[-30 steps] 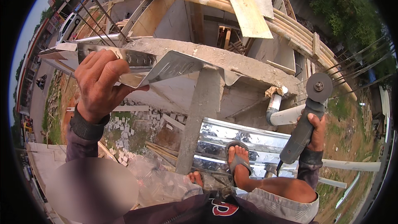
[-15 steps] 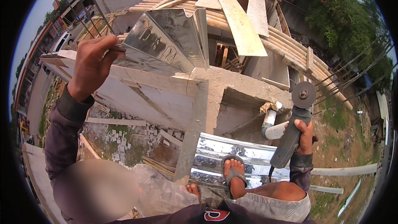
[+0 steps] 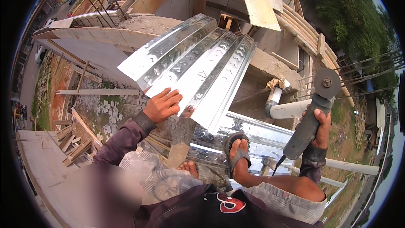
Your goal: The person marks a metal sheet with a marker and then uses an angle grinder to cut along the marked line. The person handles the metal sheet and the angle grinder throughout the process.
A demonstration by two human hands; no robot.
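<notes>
A shiny ribbed metal decking sheet (image 3: 185, 65) lies tilted across the concrete wall top in front of me. My left hand (image 3: 163, 105) is at its near edge, fingers laid over the top face and the thumb hidden. Out to the right, my right hand (image 3: 321, 128) grips the grey body of an angle grinder (image 3: 304, 128). Its round cutting disc (image 3: 327, 83) points up and away, apart from the sheet, and a black cord hangs from the lower end. A second metal sheet (image 3: 261, 128) lies under my sandalled foot (image 3: 239, 154).
A pipe elbow (image 3: 274, 101) and a white pipe (image 3: 291, 109) stick out near the grinder. Bamboo poles (image 3: 310, 27) and planks (image 3: 257, 4) lie beyond. Thin steel bars (image 3: 371, 69) jut in from the right. Rubble and timber (image 3: 78, 145) lie below on the left.
My left hand has come down and inward, and the upright sheet has swung down to lie with its ribbed face up. The grinder sits slightly farther right and higher in view.
</notes>
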